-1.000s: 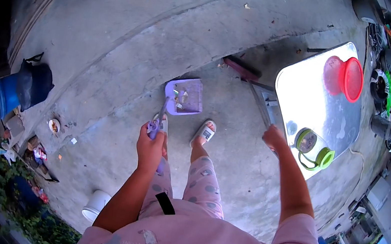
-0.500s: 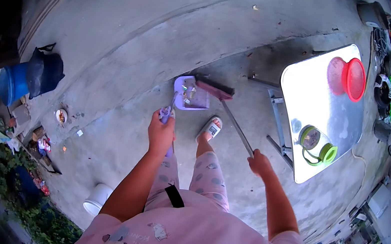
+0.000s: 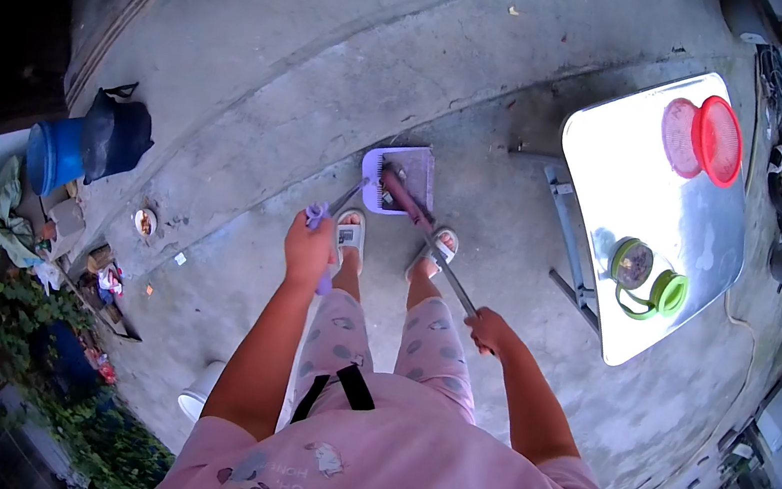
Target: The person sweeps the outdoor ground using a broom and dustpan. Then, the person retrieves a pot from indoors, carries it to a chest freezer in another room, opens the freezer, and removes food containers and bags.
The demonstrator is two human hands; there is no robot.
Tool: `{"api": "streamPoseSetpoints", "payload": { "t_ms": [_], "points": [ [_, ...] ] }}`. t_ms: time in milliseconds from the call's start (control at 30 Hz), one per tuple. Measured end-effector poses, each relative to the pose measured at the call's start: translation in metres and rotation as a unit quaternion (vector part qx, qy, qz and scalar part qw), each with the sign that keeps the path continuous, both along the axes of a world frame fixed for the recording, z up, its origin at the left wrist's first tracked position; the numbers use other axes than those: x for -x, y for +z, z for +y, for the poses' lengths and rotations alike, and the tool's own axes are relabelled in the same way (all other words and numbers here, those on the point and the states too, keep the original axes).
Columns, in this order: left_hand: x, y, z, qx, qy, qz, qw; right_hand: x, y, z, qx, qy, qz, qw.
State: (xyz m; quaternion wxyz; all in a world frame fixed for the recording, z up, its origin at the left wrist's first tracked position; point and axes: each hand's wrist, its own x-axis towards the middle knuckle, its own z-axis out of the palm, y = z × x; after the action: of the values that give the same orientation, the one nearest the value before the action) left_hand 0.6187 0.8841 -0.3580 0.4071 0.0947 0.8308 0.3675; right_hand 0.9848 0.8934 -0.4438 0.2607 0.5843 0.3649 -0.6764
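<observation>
My left hand (image 3: 308, 244) is closed round the purple handle of a dustpan (image 3: 420, 180), whose pan lies on the concrete in front of my feet. Bits of litter show in the pan, partly hidden by the broom. In my right hand (image 3: 490, 331) is the grey stick of a broom (image 3: 402, 196). The broom's reddish head rests over the dustpan, its bristles mostly hidden. Both my feet, in light sandals (image 3: 350, 236), stand just behind the pan.
To the right stands a shiny metal-topped table (image 3: 605, 165) with a red strainer basket (image 3: 719, 142) and a green-lidded jar (image 3: 671, 294). Blue bucket (image 3: 56, 156) and dark bag (image 3: 117, 139) are at the left. A white bucket (image 3: 199, 392) stands lower left; a raised concrete edge runs beyond the dustpan.
The broom has swung left from beside the table onto the dustpan, and my right hand has moved left with it. My left hand still holds the dustpan handle.
</observation>
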Motion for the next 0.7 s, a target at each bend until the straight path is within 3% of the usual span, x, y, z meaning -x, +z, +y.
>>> {"api": "streamPoseSetpoints", "payload": {
  "t_ms": [67,100,200,233,267,300,367,433,533,567,633,667,700],
  "points": [
    [0.008,0.001,-0.027,0.019,0.038,-0.051,0.998,-0.007,0.045,0.002,-0.012,-0.015,0.004,1.000],
    [0.006,0.010,-0.038,0.019,0.062,-0.048,0.997,-0.007,0.064,0.003,-0.068,0.032,-0.020,0.997],
    [0.014,0.016,-0.087,0.001,0.102,-0.049,0.994,-0.010,0.064,0.004,-0.178,0.119,-0.081,0.973],
    [0.017,0.021,-0.098,0.001,0.101,-0.045,0.994,-0.023,0.024,-0.004,-0.263,0.182,-0.086,0.944],
    [0.018,0.027,-0.108,-0.003,0.130,-0.053,0.990,-0.022,0.005,-0.001,-0.277,0.155,-0.096,0.943],
    [0.020,0.030,-0.116,-0.006,0.159,-0.062,0.985,-0.003,0.013,0.017,-0.248,0.134,-0.119,0.952],
    [0.028,0.031,-0.131,-0.014,0.192,-0.073,0.979,0.016,-0.031,0.031,-0.278,0.164,-0.144,0.935],
    [0.039,0.026,-0.143,-0.021,0.227,-0.081,0.970,0.064,-0.033,0.056,-0.216,0.185,-0.186,0.940],
    [0.058,0.015,-0.161,-0.023,0.270,-0.074,0.960,0.115,-0.099,0.047,-0.215,0.233,-0.152,0.936],
    [0.063,0.012,-0.166,-0.023,0.288,-0.074,0.954,0.138,-0.104,0.037,-0.182,0.426,-0.062,0.884],
    [0.076,0.009,-0.178,-0.020,0.307,-0.073,0.949,0.157,-0.111,-0.003,-0.138,0.598,0.035,0.789],
    [0.080,0.008,-0.177,-0.023,0.307,-0.063,0.949,0.150,-0.111,-0.038,-0.222,0.452,-0.057,0.862],
    [0.085,0.005,-0.177,-0.026,0.306,-0.057,0.950,0.146,-0.093,-0.049,-0.227,0.380,-0.072,0.894]
  ]
}}
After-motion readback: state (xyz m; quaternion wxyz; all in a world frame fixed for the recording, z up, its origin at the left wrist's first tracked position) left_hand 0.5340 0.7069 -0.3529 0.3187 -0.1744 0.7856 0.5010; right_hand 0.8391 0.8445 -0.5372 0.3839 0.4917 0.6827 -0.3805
